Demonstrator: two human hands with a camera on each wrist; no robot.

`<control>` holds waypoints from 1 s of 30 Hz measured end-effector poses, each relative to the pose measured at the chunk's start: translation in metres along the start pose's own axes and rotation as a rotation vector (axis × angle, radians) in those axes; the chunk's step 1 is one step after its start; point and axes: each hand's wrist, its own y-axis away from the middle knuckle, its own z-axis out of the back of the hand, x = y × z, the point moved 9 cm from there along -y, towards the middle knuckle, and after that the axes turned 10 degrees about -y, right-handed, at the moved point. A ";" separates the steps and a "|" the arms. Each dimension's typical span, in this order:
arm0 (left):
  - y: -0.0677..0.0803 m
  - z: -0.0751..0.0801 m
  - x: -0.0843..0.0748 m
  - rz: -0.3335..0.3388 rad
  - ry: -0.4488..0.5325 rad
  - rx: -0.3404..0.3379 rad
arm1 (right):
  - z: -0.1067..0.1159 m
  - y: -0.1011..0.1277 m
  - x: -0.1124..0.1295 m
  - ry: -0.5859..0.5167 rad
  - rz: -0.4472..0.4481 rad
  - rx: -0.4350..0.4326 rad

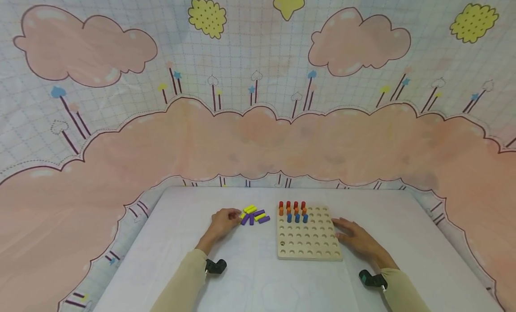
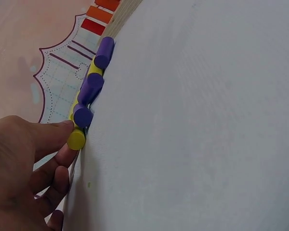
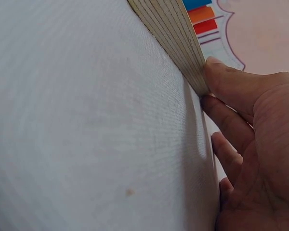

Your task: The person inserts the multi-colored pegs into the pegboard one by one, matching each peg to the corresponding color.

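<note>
Your left hand (image 1: 223, 222) pinches a yellow peg (image 2: 77, 139) at the near end of the loose peg pile (image 1: 254, 214), just left of the pegboard (image 1: 308, 240). Your right hand (image 1: 354, 238) lies flat w/ fingers straight, thumb touching the board's right edge.

I seem to be in a child's play corner: a cartoon cloud backdrop (image 1: 258, 123) hangs behind my white counter (image 1: 258, 276).

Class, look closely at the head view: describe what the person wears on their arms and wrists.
Both arms wear long, pale beige sleeves reaching the wrists. A small black device is strapped at the left wrist, and a similar black one with a greenish tint at the right wrist. The left hand and right hand are bare, without gloves.
</note>
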 end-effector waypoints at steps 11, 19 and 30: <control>0.006 0.005 -0.001 0.017 -0.057 0.009 | 0.000 0.002 0.001 0.003 0.000 -0.001; 0.005 0.007 -0.001 0.009 -0.064 -0.029 | 0.001 0.001 0.001 0.013 0.011 -0.002; 0.007 0.008 -0.002 -0.014 -0.093 -0.059 | 0.000 -0.001 0.000 0.029 0.019 -0.004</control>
